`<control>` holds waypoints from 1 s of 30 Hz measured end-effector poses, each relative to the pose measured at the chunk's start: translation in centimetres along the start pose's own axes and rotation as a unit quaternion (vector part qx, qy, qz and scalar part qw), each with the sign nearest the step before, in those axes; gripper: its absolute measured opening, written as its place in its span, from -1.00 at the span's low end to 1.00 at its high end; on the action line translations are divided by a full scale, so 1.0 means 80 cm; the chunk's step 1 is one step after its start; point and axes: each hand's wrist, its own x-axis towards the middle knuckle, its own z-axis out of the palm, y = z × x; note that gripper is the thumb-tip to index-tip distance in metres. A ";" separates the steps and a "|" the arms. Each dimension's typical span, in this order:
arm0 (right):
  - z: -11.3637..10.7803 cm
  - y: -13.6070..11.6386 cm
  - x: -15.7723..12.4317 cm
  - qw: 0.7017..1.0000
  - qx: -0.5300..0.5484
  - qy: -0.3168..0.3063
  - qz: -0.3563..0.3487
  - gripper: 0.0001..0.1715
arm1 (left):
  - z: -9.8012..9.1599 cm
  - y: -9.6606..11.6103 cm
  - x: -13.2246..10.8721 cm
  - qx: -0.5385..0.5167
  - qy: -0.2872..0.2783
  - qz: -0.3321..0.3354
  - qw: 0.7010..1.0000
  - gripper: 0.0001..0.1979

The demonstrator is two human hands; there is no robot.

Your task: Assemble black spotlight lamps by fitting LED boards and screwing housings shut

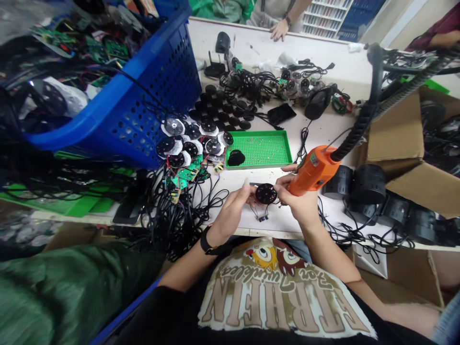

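My left hand (233,208) is closed around the edge of a round black disc-shaped part (266,193). A small circuit board (263,218) hangs below that part on thin wires. In my right hand (297,200) is an orange electric screwdriver (313,168), tilted, with a thick dark cable at its upper end. The fingertips of my right hand are close to the disc's right edge; whether they touch it I cannot tell. Just beyond both hands lies a green perforated tray (264,149) with scattered small screws and a black piece (236,157) in it.
A blue basket (161,91) heaped with circuit boards stands at the left. Disc assemblies (192,139) and tangled black cables (183,215) lie beside it. Black cylindrical housings (368,184) and a cardboard box (398,129) are at the right. Another person's hand (279,30) rests across the table.
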 end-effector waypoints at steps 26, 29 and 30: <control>0.003 0.000 -0.004 1.000 0.010 0.004 0.003 -0.66 | 0.021 0.003 0.004 0.040 -0.015 0.011 0.999 -0.68; 0.002 0.002 -0.004 1.000 0.005 0.004 0.001 -0.68 | 0.017 0.002 0.004 0.047 -0.033 0.020 0.998 -0.71; 0.002 0.002 -0.005 1.000 0.002 0.004 0.002 -0.69 | 0.015 0.002 0.003 0.046 -0.042 0.017 0.998 -0.70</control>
